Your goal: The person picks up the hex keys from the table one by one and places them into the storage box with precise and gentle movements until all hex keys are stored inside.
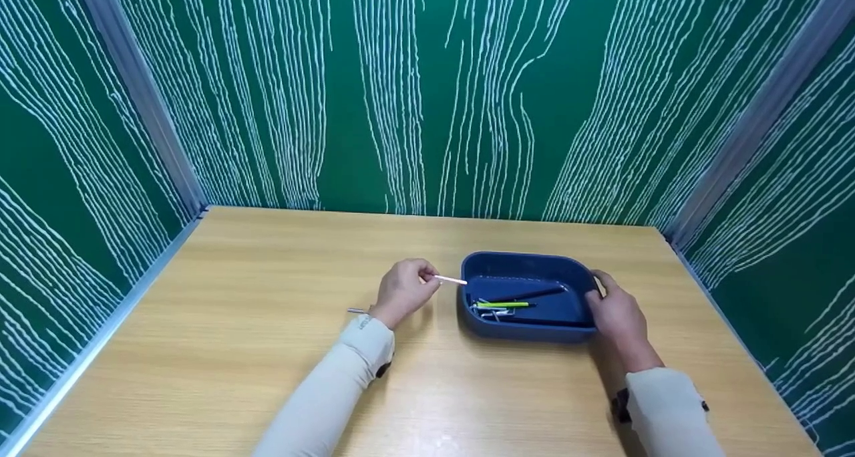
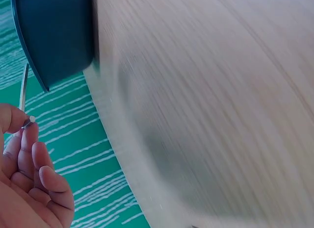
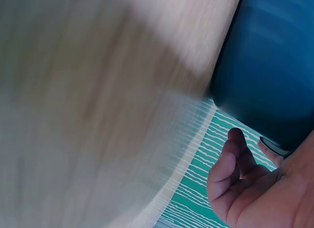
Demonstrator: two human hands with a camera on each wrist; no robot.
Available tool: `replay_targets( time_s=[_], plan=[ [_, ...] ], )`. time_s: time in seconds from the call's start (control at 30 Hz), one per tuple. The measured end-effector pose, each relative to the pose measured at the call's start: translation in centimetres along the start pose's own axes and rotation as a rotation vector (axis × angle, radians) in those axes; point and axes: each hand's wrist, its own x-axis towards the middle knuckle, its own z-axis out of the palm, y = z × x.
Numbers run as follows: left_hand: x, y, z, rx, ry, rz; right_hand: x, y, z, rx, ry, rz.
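A thin white stick (image 1: 451, 280) is pinched between the thumb and fingertips of my left hand (image 1: 406, 288). Its far end reaches the left rim of a dark blue basin (image 1: 534, 335); whether they touch I cannot tell. In the left wrist view the stick (image 2: 23, 88) points up beside the basin wall (image 2: 59, 37), and the other fingers curl loosely. My right hand (image 1: 620, 313) grips the basin's right end, thumb over the rim. Inside the basin lie a yellow-green pen (image 1: 504, 305), a dark pen-like stick (image 1: 528, 293) and some small whitish pieces (image 1: 494, 313), too small to tell apart.
The basin stands on a light wooden table (image 1: 267, 296). Green panels with white wavy lines (image 1: 434, 109) close off the back and sides, with grey posts (image 1: 140, 96) at the corners. A small grey object (image 1: 356, 310) shows beside the left wrist.
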Motion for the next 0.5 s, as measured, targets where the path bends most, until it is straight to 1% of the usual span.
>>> replay_targets(
  time_s=[0.13, 0.37, 0.5],
  plan=[
    [0.0, 0.6, 0.7, -0.014, 0.004, 0.004, 0.0, 0.1, 0.0, 0.003, 0.003, -0.004],
    [0.4, 2.2, 2.1, -0.063, -0.021, -0.014, 0.1, 0.2, -0.2, 0.013, 0.003, 0.003],
    [0.5, 3.1, 2.9, -0.027, -0.024, 0.001, 0.0, 0.3, 0.1, -0.010, 0.016, -0.009]
  ],
)
